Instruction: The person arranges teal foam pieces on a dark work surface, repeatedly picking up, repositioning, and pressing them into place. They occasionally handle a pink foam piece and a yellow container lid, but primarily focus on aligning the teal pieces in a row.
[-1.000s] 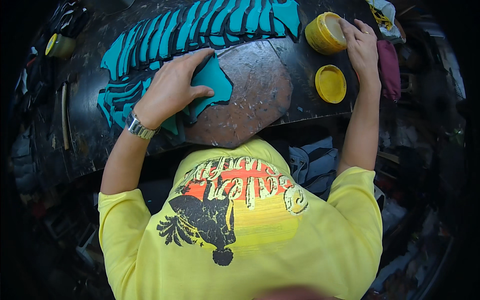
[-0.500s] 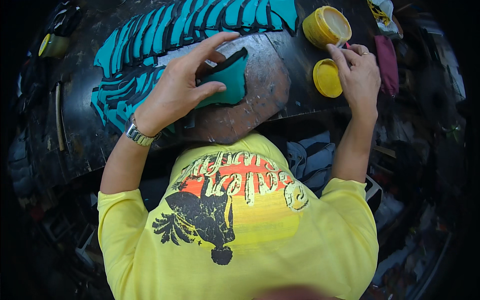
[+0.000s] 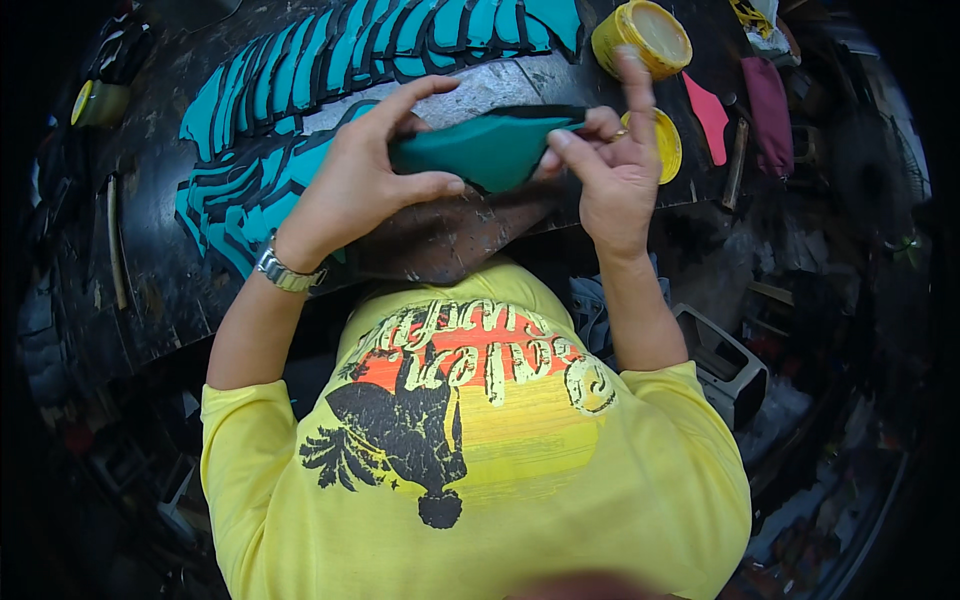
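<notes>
Between my hands is a teal piece with a black edge, raised over the slab. My left hand curves round its left end, thumb below and fingers above. The right end is pinched between thumb and finger of my right hand; another finger points up, blurred. Overlapping teal pieces with black edges lie in a row across the back of the table. More teal strips are heaped beside my left wrist. A worn brown slab lies under the held piece, at the table's near edge.
An uncapped yellow tub of pale paste stands at the back right, its yellow lid partly behind my right hand. Beside them are a flat pink piece, a hammer and a maroon cloth item. A stick lies far left.
My right hand has moved left from beside the yellow tub and taken the teal piece's right end. The teal piece has been lifted and turned. The pink piece and hammer are now uncovered.
</notes>
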A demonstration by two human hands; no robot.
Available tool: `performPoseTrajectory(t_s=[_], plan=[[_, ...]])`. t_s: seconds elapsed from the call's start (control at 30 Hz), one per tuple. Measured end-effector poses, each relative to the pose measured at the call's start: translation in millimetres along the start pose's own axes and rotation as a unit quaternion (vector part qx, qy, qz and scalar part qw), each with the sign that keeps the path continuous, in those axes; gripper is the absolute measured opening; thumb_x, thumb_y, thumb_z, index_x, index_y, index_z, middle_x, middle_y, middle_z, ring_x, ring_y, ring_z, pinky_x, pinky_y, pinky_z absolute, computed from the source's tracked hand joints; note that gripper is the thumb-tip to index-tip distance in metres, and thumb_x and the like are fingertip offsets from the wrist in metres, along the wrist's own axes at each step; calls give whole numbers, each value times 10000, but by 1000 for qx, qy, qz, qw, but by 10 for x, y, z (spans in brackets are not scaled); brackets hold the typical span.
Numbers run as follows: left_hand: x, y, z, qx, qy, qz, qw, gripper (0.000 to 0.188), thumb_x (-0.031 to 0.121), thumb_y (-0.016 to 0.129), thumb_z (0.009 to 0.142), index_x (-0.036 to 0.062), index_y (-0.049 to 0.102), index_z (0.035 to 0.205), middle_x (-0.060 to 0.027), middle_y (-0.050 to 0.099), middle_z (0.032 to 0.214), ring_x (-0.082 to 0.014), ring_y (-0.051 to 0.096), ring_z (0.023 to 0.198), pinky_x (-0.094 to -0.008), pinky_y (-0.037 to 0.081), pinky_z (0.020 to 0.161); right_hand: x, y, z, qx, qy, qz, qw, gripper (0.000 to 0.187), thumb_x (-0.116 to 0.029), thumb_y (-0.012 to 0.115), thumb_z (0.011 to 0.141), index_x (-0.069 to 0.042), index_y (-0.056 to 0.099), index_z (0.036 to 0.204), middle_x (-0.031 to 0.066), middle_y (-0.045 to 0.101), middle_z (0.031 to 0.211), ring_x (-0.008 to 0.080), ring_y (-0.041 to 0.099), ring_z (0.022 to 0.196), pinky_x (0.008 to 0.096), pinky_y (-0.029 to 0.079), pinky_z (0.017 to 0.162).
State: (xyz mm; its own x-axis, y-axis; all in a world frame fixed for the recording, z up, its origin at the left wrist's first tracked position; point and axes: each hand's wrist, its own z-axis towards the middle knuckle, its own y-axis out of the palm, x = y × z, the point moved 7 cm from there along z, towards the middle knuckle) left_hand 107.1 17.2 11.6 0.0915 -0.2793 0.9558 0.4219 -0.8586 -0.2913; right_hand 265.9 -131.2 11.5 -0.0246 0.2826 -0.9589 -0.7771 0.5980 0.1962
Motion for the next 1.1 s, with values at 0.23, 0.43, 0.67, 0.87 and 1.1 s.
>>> performPoseTrajectory(t_s=[0.23, 0.43, 0.67, 0.87, 1.1], plan=[[-300, 117, 175, 17, -133, -305, 943, 464, 149, 798, 903, 40, 622, 1318, -46, 706, 1121, -73, 667, 996, -257, 555, 851, 143, 124, -324, 41, 41, 55, 997, 959, 205, 598, 867, -137, 150, 1644, 79, 549, 1207, 211, 695, 803, 330, 625, 739], [-183, 160, 601, 49, 38, 34, 997, 569, 217, 805, 885, 21, 589, 1373, -141, 715, 1118, -231, 694, 1019, -360, 565, 890, 116, -225, -254, -23, -17, -128, 991, 490, -102, 670, 994, -6, 545, 1458, 80, 674, 1150, 123, 606, 892, 233, 492, 822], [-121, 308, 825, 57, 105, 185, 976, 585, 159, 774, 894, 140, 542, 1430, -244, 709, 1178, -354, 704, 1096, -421, 574, 910, 261, -261, -67, -118, -178, -518, 828, 398, -420, 625, 993, -266, 698, 1353, 165, 509, 1495, 369, 384, 1403, 494, 332, 1114], [-157, 327, 801, 56, 103, 214, 970, 500, 142, 777, 888, 129, 617, 1362, -248, 708, 1185, -382, 716, 1053, -431, 577, 907, 321, -225, -122, -137, -145, -585, 786, 412, -502, 633, 966, -343, 699, 1341, 119, 433, 1586, 398, 305, 1472, 526, 295, 1132], [-140, 319, 818, 57, 145, 201, 967, 412, 131, 793, 868, 103, 685, 1264, -191, 719, 1156, -361, 713, 1029, -403, 574, 877, 160, -115, -403, -231, -166, -522, 804, 351, -524, 603, 982, -337, 772, 1226, 109, 470, 1569, 402, 289, 1492, 536, 248, 1181]])
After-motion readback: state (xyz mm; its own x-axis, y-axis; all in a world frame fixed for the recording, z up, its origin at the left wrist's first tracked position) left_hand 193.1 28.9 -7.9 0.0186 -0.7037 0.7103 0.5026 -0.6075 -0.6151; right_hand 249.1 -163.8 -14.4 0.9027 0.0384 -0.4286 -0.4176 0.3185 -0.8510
